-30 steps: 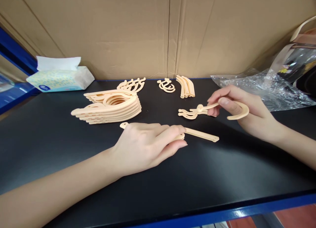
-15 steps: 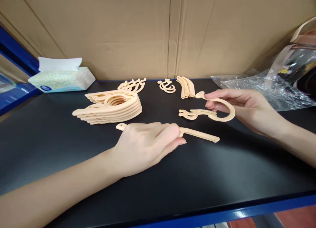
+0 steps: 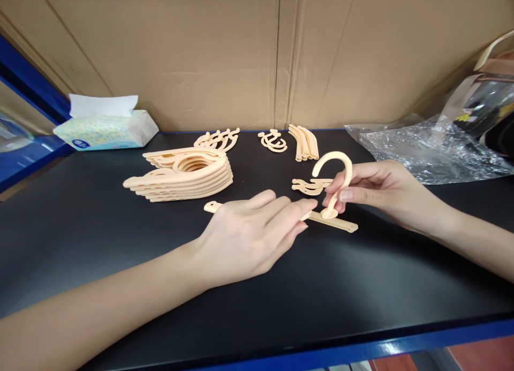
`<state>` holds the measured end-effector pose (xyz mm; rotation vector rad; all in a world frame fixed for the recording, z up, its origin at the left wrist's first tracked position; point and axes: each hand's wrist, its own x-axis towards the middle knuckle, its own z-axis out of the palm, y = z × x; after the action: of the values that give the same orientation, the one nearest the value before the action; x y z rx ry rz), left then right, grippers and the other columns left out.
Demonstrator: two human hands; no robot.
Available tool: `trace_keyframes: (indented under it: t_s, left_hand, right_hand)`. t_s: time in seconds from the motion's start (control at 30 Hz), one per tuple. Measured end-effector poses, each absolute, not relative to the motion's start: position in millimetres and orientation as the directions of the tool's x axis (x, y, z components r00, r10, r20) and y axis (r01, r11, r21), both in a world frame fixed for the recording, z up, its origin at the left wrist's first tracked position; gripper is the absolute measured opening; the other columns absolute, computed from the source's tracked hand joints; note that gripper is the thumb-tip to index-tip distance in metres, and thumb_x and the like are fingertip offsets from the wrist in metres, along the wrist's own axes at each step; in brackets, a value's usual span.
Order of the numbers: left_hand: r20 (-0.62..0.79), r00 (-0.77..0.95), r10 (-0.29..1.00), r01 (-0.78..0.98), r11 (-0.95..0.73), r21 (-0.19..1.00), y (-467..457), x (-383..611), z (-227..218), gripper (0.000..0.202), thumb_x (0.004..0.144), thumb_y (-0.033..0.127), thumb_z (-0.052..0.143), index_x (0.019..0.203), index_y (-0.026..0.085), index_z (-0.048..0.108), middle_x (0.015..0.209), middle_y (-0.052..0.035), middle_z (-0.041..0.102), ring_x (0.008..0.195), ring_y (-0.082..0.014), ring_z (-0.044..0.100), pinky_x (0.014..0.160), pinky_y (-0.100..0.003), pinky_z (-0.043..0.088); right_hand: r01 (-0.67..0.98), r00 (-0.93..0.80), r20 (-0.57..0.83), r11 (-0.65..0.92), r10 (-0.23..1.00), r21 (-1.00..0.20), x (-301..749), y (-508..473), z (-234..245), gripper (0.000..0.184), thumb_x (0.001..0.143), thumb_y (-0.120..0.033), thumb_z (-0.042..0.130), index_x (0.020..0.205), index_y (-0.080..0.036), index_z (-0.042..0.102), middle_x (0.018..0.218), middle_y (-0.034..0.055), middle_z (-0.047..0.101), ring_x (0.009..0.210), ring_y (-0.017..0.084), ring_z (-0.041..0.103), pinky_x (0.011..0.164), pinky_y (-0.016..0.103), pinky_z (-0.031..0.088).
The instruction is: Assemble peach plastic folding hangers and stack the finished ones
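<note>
In my right hand [image 3: 381, 191], thumb and fingers pinch a cream plastic hanger hook [image 3: 346, 170]. Its curve points up and its round flat end hangs low, near my left fingertips. My left hand [image 3: 252, 234] is closed over cream hanger arms [image 3: 337, 223] low over the table; one end pokes out at each side, and the middle is hidden under the fingers. Just behind my hands lie a few loose wavy hanger pieces [image 3: 307, 187], partly covered by my right fingers. A stack of folded hangers [image 3: 180, 181] sits to the left.
Along the back of the black table [image 3: 281, 317] lie more hooks [image 3: 274, 141], curved pieces [image 3: 217, 139] and a bunch of hanger arms [image 3: 304, 142]. A tissue pack [image 3: 106, 129] stands back left, clear plastic wrapping [image 3: 425, 146] back right. Cardboard [image 3: 180, 55] walls the rear.
My right hand has turned the hook from lying sideways to upright, bringing its flat end down and closer to my left hand. My left hand has shifted slightly right, still gripping the hanger arms.
</note>
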<state>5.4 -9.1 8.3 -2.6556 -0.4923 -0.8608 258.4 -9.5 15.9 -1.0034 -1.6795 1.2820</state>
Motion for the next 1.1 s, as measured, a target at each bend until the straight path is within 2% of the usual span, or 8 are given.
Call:
trace_keyframes:
  t_s: [0.13, 0.33, 0.57, 0.7, 0.8, 0.9, 1.0, 1.1]
  left_hand:
    - [0.532, 0.824, 0.194, 0.364, -0.901, -0.237, -6.7, 6.2, 8.4, 0.029, 0.103, 0.019, 0.043, 0.129, 0.013, 0.053, 0.084, -0.0008, 0.069, 0.073, -0.0149, 0.055, 0.064, -0.025, 0.047]
    - [0.512, 0.837, 0.193, 0.287, -0.951, -0.111, -4.0, 6.2, 7.9, 0.032, 0.099, 0.011, 0.049, 0.130, 0.017, 0.051, 0.101, -0.0002, 0.072, 0.083, -0.0140, 0.057, 0.078, -0.025, 0.048]
    - [0.549, 0.796, 0.255, 0.298, -0.955, 0.012, -3.8, 4.6, 5.6, 0.021, 0.102, 0.015, 0.047, 0.121, 0.015, 0.057, 0.103, -0.0010, 0.074, 0.077, -0.0110, 0.062, 0.069, -0.025, 0.046]
    - [0.563, 0.784, 0.262, 0.281, -0.958, 0.054, -3.7, 4.4, 5.7, 0.018, 0.101, 0.014, 0.049, 0.118, 0.015, 0.057, 0.103, -0.0015, 0.074, 0.078, -0.0111, 0.062, 0.069, -0.024, 0.047]
    - [0.568, 0.783, 0.253, 0.276, -0.960, 0.048, -3.2, 4.6, 5.4, 0.016, 0.101, 0.015, 0.051, 0.114, 0.014, 0.059, 0.100, -0.0028, 0.074, 0.077, -0.0122, 0.062, 0.068, -0.025, 0.047]
    - [0.580, 0.779, 0.237, 0.264, -0.964, 0.040, -2.4, 5.2, 4.8, 0.013, 0.099, 0.014, 0.052, 0.108, 0.012, 0.061, 0.099, -0.0055, 0.074, 0.080, -0.0144, 0.064, 0.069, -0.027, 0.048]
    - [0.590, 0.773, 0.232, 0.252, -0.967, 0.050, -1.8, 5.5, 4.5, 0.010, 0.099, 0.013, 0.052, 0.100, 0.012, 0.061, 0.098, -0.0065, 0.074, 0.081, -0.0153, 0.065, 0.069, -0.027, 0.049]
    - [0.597, 0.770, 0.226, 0.245, -0.968, 0.050, -1.5, 4.8, 4.5, 0.009, 0.098, 0.012, 0.053, 0.095, 0.011, 0.061, 0.097, -0.0079, 0.074, 0.081, -0.0163, 0.066, 0.068, -0.028, 0.049]
  right_hand:
    - [0.051, -0.394, 0.065, 0.092, 0.917, -0.994, 258.5, -8.2, 12.0, 0.008, 0.074, -0.023, 0.081, 0.079, -0.026, 0.076, 0.080, -0.0016, 0.078, 0.074, 0.012, 0.073, 0.073, 0.023, 0.059]
    - [-0.019, -0.350, 0.087, 0.086, 0.933, -0.996, 256.5, -6.7, 14.2, 0.009, 0.075, -0.026, 0.081, 0.079, -0.022, 0.074, 0.077, 0.0014, 0.078, 0.065, 0.011, 0.072, 0.064, 0.020, 0.059]
    - [-0.052, -0.395, 0.091, 0.077, 0.914, -0.996, 260.5, -7.0, 16.0, 0.008, 0.077, -0.023, 0.080, 0.079, -0.022, 0.072, 0.077, -0.0006, 0.078, 0.066, 0.010, 0.073, 0.065, 0.019, 0.059]
    - [-0.044, -0.413, 0.054, 0.040, 0.909, -0.998, 258.2, -7.5, 13.6, 0.021, 0.072, -0.018, 0.082, 0.067, -0.018, 0.062, 0.076, 0.0002, 0.077, 0.065, 0.013, 0.073, 0.064, 0.024, 0.060]
    - [0.006, -0.427, 0.057, 0.066, 0.902, -0.998, 256.4, -8.4, 13.2, 0.028, 0.069, -0.015, 0.083, 0.060, -0.017, 0.057, 0.071, -0.0015, 0.074, 0.060, 0.010, 0.069, 0.060, 0.022, 0.056]
    - [0.063, -0.434, 0.053, 0.089, 0.900, -0.994, 257.4, -8.8, 12.6, 0.017, 0.068, -0.013, 0.083, 0.073, -0.019, 0.068, 0.068, -0.0024, 0.073, 0.060, 0.009, 0.067, 0.058, 0.020, 0.052]
    - [0.121, -0.440, 0.059, 0.124, 0.896, -0.985, 258.9, -8.6, 11.3, 0.025, 0.068, -0.018, 0.084, 0.090, -0.026, 0.077, 0.070, -0.0023, 0.075, 0.063, 0.010, 0.068, 0.059, 0.020, 0.052]
    - [0.160, -0.472, 0.059, 0.151, 0.880, -0.975, 259.0, -8.4, 10.7, 0.016, 0.068, -0.024, 0.084, 0.083, -0.029, 0.081, 0.070, -0.0013, 0.074, 0.061, 0.011, 0.065, 0.056, 0.022, 0.050]
